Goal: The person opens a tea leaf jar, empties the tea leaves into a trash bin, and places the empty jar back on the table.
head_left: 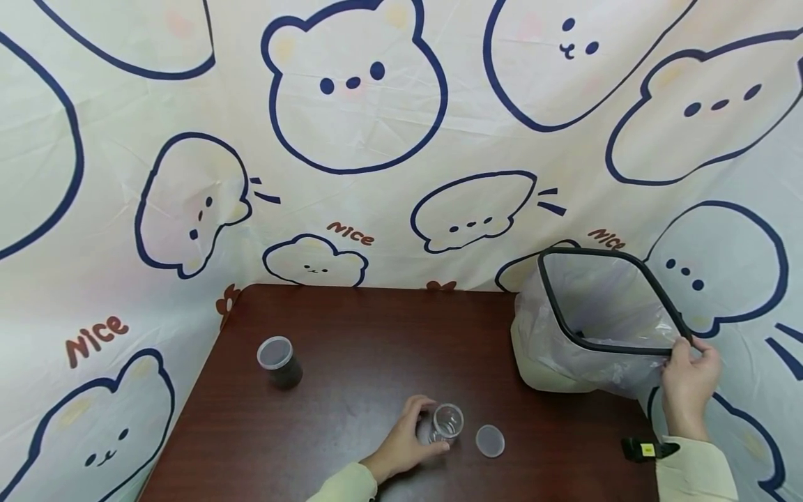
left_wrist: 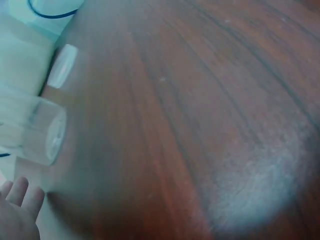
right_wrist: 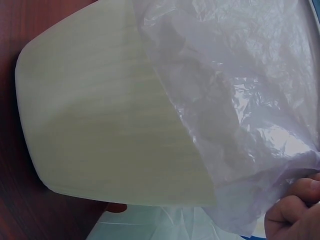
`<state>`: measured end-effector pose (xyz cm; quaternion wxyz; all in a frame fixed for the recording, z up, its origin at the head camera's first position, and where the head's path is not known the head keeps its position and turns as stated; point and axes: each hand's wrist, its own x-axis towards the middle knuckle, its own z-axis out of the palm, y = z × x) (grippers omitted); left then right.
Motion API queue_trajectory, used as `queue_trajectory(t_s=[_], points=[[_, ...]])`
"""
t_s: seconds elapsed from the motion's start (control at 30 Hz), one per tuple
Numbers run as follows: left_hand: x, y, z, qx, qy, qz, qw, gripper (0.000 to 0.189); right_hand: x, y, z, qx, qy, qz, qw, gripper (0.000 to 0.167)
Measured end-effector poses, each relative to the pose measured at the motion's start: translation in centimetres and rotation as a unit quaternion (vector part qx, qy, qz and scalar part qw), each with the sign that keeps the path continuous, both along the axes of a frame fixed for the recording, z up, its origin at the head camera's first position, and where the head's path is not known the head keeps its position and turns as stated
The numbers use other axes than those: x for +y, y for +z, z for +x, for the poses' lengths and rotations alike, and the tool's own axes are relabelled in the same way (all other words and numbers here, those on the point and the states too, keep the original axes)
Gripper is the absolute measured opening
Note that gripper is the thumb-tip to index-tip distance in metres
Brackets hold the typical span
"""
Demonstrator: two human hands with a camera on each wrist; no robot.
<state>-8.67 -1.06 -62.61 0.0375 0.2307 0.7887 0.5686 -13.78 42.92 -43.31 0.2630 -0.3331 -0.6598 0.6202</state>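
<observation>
My left hand is beside a small clear jar, thumb and fingers spread on either side of it. In the left wrist view a gap shows between the fingers and the jar. The jar stands uncovered on the table, and a round translucent lid lies flat to its right. At the right, my right hand pinches the front right corner of the black rim of a trash bin. A thin whitish bag lines the bin and hangs over its outside.
A second jar, dark inside and with a pale lid on, stands at the left of the brown wooden table. A cream cloth with bear drawings hangs behind and along both sides. The bin stands at the table's back right corner.
</observation>
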Motion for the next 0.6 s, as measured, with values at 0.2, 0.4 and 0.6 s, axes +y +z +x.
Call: queue_trajectory(t_s=[0.2, 0.4, 0.6], points=[[-1.5, 0.7, -0.4, 0.039, 0.041, 0.03, 0.998, 0.042, -0.1, 0.1, 0.1, 0.003, 0.002, 0.006, 1.0, 0.007], [-3.3, 2.0, -1.6, 0.038, 0.149, 0.087, 0.9843, 0.022, -0.1, 0.2, 0.0, 0.002, 0.003, 0.001, 1.0, 0.008], [-5.8, 5.3, -2.3, 0.03, 0.241, 0.134, 0.9607, 0.017, -0.2, 0.1, 0.1, 0.007, 0.003, 0.002, 1.0, 0.007]])
